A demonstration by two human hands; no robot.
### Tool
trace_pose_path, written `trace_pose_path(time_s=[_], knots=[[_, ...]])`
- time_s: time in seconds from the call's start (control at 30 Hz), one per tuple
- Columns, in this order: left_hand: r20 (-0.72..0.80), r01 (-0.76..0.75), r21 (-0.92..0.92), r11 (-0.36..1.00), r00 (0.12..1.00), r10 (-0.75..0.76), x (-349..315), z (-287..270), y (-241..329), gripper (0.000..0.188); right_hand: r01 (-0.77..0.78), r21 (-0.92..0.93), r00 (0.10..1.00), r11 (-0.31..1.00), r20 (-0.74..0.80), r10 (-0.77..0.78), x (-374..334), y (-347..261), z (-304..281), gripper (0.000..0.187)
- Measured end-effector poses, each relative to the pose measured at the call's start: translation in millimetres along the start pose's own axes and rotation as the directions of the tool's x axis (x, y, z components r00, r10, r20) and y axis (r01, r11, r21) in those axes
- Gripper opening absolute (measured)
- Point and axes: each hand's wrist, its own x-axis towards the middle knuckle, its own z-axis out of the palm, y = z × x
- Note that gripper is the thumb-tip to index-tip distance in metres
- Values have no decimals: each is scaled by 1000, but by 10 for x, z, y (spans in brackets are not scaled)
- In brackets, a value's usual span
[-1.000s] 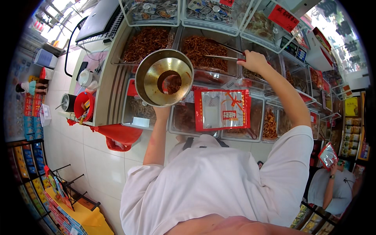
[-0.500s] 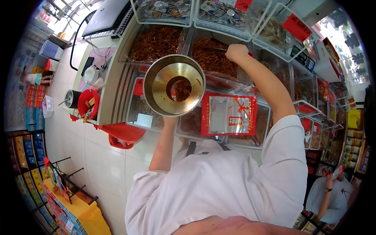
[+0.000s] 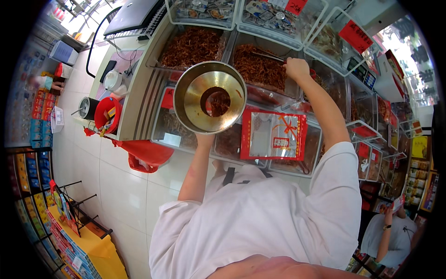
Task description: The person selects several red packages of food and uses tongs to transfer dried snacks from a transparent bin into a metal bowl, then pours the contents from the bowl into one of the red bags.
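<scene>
A wide brass-coloured metal funnel [image 3: 191,100] is held up in front of me, with brown shreds showing through its centre hole. My left hand [image 3: 204,138] grips it from below; the rim hides most of the fingers. Farther right, my right hand [image 3: 297,69] is closed on the end of a thin metal utensil that looks like tongs [image 3: 270,56]. Their far tips lie in the reddish-brown shredded food [image 3: 253,69] of an open clear bin. A red-bordered packaging bag [image 3: 274,136] with a clear window lies flat on the bin lids, right of the funnel.
Another bin of shreds [image 3: 191,46] adjoins on the left. Lidded clear containers [image 3: 202,11] stand behind, and a scale [image 3: 364,76] is at the far right. A counter on the left bears a laptop [image 3: 134,18]; a red bucket [image 3: 108,114] is beside it. Another person [image 3: 390,237] stands at lower right.
My right hand has drawn slightly to the right, and more of the metal tongs now shows over the shreds. The whole view has shifted a little; my left hand still holds the funnel.
</scene>
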Motion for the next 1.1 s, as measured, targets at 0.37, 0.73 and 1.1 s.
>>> trace_pose_path(time_s=[0.37,0.73,1.1], knots=[[-5,-17,58,998,1000,17,-3,14,62,58,84,-75,995,994,-52,-88,-327,168,-243,25],[-11,-16,23,1000,1000,16,-28,-10,57,57,27,-133,1000,991,-8,-28,-741,418,-510,29],[-25,-19,-13,1000,1000,19,-9,18,50,55,-231,51,920,972,336,201,-616,249,-410,56]])
